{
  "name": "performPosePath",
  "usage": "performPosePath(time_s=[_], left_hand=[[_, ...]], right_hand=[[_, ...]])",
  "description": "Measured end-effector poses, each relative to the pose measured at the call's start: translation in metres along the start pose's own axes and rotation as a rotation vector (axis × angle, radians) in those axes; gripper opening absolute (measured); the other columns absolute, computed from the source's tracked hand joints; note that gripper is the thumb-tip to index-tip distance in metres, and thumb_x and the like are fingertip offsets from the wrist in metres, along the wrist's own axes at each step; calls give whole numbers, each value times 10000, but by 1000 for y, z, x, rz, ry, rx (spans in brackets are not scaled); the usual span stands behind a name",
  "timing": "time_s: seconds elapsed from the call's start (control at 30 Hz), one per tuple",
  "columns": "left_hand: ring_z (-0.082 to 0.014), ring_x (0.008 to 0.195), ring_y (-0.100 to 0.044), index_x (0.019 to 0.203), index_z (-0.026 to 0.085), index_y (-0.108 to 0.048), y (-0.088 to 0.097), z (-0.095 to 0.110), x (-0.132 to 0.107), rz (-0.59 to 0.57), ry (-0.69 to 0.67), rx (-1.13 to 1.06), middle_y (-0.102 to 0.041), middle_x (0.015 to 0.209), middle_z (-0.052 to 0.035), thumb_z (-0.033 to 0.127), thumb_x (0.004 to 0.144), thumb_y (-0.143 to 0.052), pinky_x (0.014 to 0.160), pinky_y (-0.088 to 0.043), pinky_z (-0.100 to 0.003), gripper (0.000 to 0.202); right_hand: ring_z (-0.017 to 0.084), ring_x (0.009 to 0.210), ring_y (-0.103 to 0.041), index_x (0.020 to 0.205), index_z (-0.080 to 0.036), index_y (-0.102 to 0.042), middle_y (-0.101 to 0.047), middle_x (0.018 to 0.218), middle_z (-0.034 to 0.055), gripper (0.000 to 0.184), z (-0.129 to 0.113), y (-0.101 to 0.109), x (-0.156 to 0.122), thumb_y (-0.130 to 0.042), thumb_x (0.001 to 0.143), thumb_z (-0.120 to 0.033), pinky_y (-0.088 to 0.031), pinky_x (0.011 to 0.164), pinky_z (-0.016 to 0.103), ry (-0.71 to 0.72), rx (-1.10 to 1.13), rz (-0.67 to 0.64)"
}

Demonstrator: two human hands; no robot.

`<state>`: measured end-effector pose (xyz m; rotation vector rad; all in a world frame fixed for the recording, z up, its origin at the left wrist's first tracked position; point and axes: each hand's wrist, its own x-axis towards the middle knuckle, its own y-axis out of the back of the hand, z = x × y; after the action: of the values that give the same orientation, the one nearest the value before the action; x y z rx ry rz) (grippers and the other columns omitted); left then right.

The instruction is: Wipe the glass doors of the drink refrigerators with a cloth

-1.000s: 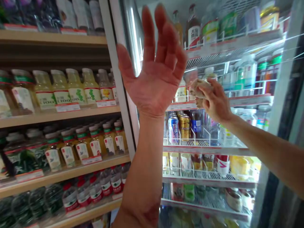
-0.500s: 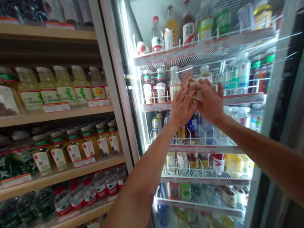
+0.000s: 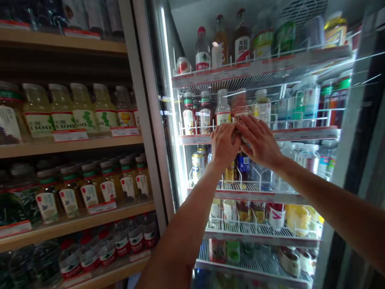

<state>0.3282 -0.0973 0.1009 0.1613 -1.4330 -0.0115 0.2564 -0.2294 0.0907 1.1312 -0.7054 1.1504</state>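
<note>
Both my hands meet in front of the second wire shelf (image 3: 303, 133) of an open drinks fridge. My left hand (image 3: 223, 145) is curled, its fingers closed against a pale crumpled wad (image 3: 235, 129) that barely shows between the two hands. My right hand (image 3: 261, 141) lies over the wad from the right, fingers pressed on it. Just behind the hands stand a white-capped bottle (image 3: 223, 107) and a pale bottle (image 3: 261, 105) on that shelf. What the wad is made of I cannot make out.
Cans (image 3: 197, 164) and bottles fill the wire shelves below and above. The fridge's open glass door (image 3: 357, 120) stands at the right. Left of the fridge frame (image 3: 148, 120), wooden shelves (image 3: 72, 146) carry rows of yellow juice bottles and red-capped water bottles.
My left hand has dropped from held up open near the camera and joined the right hand on the wad. Both hands have moved slightly down, in front of the shelf rail.
</note>
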Motion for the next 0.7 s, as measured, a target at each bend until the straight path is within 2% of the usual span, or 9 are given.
performPosePath(time_s=[0.07, 0.17, 0.27, 0.33, 0.43, 0.5, 0.57, 0.63, 0.7], left_hand=[[-176, 963, -575, 944, 247, -571, 24, 4, 13, 76, 190, -317, -618, 1008, -18, 182, 769, -560, 878, -467, -364, 187], [-182, 1038, -585, 1014, 249, -566, 76, 22, 32, 227, 415, -828, -621, 1051, -17, 340, 853, -481, 861, -492, -338, 203], [-179, 1130, -551, 1027, 235, -580, 124, 50, 43, 224, 368, -1133, -624, 1076, -10, 422, 930, -299, 891, -482, -320, 352], [-161, 1162, -532, 1039, 230, -579, 140, 61, 47, 189, 314, -1135, -613, 1090, 13, 406, 958, -184, 908, -470, -310, 440], [-178, 1141, -552, 1042, 233, -576, 137, 49, 45, 158, 260, -882, -616, 1093, 1, 451, 932, -302, 905, -475, -311, 367], [-202, 1101, -574, 1034, 227, -571, 123, 27, 38, 163, 214, -680, -627, 1086, -33, 463, 877, -440, 902, -481, -340, 312], [-218, 1113, -561, 1058, 213, -558, 103, 3, 29, 143, 132, -478, -617, 1112, -62, 451, 864, -461, 939, -457, -398, 322], [-231, 1230, -460, 1151, 207, -524, 82, -15, 21, 92, -21, -222, -536, 1265, -93, 426, 863, -465, 1041, -360, -446, 367], [-232, 1333, -319, 1252, 200, -461, 63, -25, 18, 55, -160, 9, -407, 1400, -110, 396, 885, -424, 1102, -260, -468, 418]], right_hand=[[240, 1351, -285, 1313, -256, -421, -394, 1424, 40, 462, -8, -1, 16, -443, 852, -270, -197, 1110, 520, -29, -32, 33], [270, 1363, -247, 1281, -192, -468, -363, 1441, 76, 428, -8, 1, 52, -438, 859, -257, -145, 1114, 537, -116, -92, 143], [285, 1382, -186, 1328, -93, -405, -266, 1481, 132, 475, -13, -6, 79, -375, 891, -275, -173, 1111, 512, -176, -67, 222], [267, 1384, -187, 1353, -96, -369, -296, 1470, 119, 491, -28, -19, 78, -342, 908, -300, -198, 1114, 492, -50, -18, 164], [213, 1381, -212, 1355, -188, -373, -358, 1448, 39, 470, -54, -41, 60, -397, 893, -269, -223, 1126, 447, 309, 7, -19], [195, 1374, -234, 1356, -229, -362, -364, 1446, 19, 481, -59, -50, 55, -425, 879, -252, -213, 1129, 454, 390, -20, -62], [228, 1379, -215, 1372, -203, -334, -339, 1457, 64, 508, -54, -52, 62, -423, 880, -289, -175, 1121, 517, 219, -71, 45], [261, 1386, -186, 1391, -161, -303, -307, 1465, 119, 539, -49, -49, 73, -401, 883, -313, -145, 1112, 551, 6, -118, 193], [247, 1387, -184, 1397, -159, -296, -302, 1465, 125, 537, -47, -47, 75, -380, 884, -292, -144, 1124, 517, -27, -160, 226]])
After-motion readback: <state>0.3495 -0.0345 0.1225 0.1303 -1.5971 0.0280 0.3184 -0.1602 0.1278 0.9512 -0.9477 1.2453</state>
